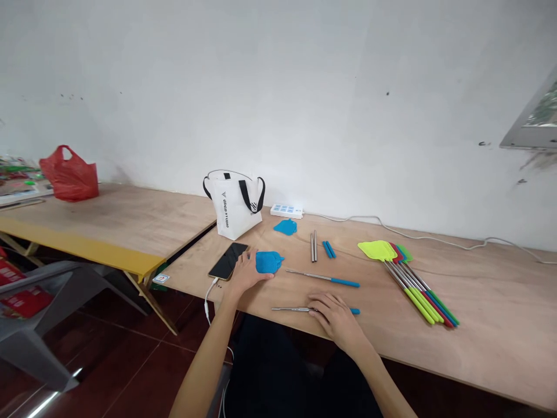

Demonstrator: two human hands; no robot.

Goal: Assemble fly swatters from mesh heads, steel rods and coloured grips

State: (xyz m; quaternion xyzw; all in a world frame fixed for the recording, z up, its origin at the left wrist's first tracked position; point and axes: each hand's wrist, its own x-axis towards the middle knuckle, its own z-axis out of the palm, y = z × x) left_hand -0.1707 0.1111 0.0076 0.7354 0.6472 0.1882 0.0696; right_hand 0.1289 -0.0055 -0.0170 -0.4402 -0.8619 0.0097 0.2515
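- Right hand, closest to me, lies flat on a thin metal rod with a blue grip, well right of the phone. Fingers are together, not wrapped around it.
- Left hand sits just right of the phone, fingertips on a blue swatter head. Can't tell if it's pinching it.
- Second rod lies right of the phone, past that head.
- Bunch of colourful swatters lies way off right of the phone.

The left forearm and right forearm are bare along their whole visible length; dark, near-black clothing covers the lap.
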